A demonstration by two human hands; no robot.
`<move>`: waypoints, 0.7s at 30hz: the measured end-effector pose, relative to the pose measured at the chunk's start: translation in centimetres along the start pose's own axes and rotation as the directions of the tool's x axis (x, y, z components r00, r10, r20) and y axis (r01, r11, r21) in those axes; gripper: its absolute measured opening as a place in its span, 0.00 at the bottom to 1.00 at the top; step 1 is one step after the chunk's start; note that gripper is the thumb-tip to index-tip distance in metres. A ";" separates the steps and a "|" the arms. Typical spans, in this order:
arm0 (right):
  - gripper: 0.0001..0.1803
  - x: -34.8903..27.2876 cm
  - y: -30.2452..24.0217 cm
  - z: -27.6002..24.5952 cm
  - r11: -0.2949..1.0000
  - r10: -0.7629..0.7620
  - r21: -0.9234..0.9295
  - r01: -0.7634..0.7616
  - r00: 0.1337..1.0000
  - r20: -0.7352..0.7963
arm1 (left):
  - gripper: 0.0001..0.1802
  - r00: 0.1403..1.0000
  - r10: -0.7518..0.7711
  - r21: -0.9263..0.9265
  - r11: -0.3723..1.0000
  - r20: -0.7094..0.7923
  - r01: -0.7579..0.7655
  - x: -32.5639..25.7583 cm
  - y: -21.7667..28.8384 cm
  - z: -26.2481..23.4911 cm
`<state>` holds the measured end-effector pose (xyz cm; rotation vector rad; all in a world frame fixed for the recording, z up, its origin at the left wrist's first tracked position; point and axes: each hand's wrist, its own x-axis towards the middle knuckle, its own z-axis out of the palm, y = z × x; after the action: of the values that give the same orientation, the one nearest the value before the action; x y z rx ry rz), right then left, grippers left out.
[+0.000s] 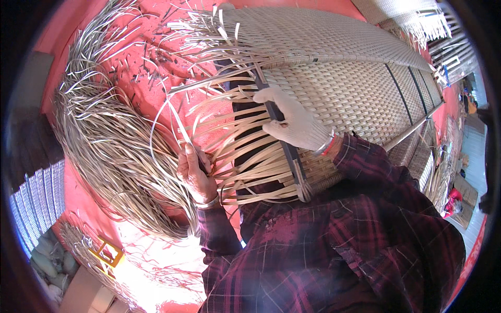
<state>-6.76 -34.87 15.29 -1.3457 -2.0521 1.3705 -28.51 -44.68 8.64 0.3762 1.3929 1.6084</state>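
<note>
A large tan woven panel (323, 99) lies in front of me, with many loose flat weaving strips (250, 151) fanning out from its left end over a dark bar (292, 161). My right hand (295, 120), in a pale knitted glove, is closed over that bar, its fingers curled round the edge among the strips. To the left, my bare left hand (197, 172) is closed on a pale strip (180, 122) that stands up from the fingers and loops over. Something dark shows in that grip too; its kind I cannot make out.
A long heap of loose strips (109, 141) lies left on the red floor (151, 78), strewn with offcuts. A yellow frame-like object (107, 255) stands lower left. Another woven piece (402, 13) with loose ends is at the far right. A pink bundle (453, 202) lies right.
</note>
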 end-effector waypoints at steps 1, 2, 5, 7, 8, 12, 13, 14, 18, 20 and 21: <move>0.25 -0.2 -0.2 -0.1 0.999 0.020 -0.028 -0.020 1.000 -0.016 | 0.16 1.000 -0.025 -0.031 0.999 0.000 0.025 0.0 -0.1 -0.5; 0.24 -0.3 -0.4 -0.2 0.999 -0.016 -0.044 0.014 0.999 -0.044 | 0.16 0.999 -0.049 -0.063 0.997 0.001 0.049 0.0 -0.1 -0.9; 0.22 -0.4 -1.2 -0.4 0.993 -0.099 -0.068 0.094 0.993 -0.069 | 0.16 0.995 -0.097 -0.100 0.990 0.006 0.097 0.3 -0.6 -2.4; 0.22 -0.6 -2.0 -0.8 0.990 -0.112 -0.089 0.106 0.991 -0.073 | 0.16 0.982 -0.186 -0.166 0.968 0.014 0.186 0.4 -1.0 -3.1; 0.21 -0.7 -2.5 -1.0 0.999 -0.002 -0.041 -0.001 0.998 -0.060 | 0.17 0.981 -0.192 -0.193 0.962 0.034 0.195 0.6 -1.1 -3.3; 0.19 -2.2 -4.8 -2.3 0.989 0.111 0.108 -0.104 0.991 -0.069 | 0.16 0.988 -0.145 -0.061 0.988 -0.048 0.142 0.7 -2.2 -3.5; 0.19 -2.5 -5.3 -2.7 0.985 0.115 0.136 -0.105 0.991 -0.070 | 0.15 0.993 -0.048 -0.071 0.997 -0.106 0.041 0.7 -2.4 -3.3; 0.19 -2.7 -5.8 -3.0 0.981 0.117 0.161 -0.105 0.991 -0.070 | 0.15 0.995 0.058 0.061 0.997 -0.077 -0.053 0.8 -2.6 -3.4; 0.21 -3.5 -7.0 -4.1 0.971 0.139 0.206 -0.121 0.987 -0.076 | 0.15 0.997 -0.075 -0.096 0.993 -0.023 0.072 1.1 -3.2 -3.5; 0.22 -4.0 -7.3 -4.6 0.970 0.106 0.229 -0.084 0.991 -0.086 | 0.16 0.997 -0.071 -0.160 0.985 -0.010 0.068 1.3 -3.4 -3.4; 0.23 -4.2 -7.5 -4.9 0.960 0.120 0.264 -0.092 0.989 -0.091 | 0.16 0.999 -0.054 -0.160 0.986 0.004 0.054 1.4 -3.5 -3.3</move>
<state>-5.23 -36.46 24.93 -1.3963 -1.6863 1.5161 -30.10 -45.84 4.04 0.2419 1.2532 1.6626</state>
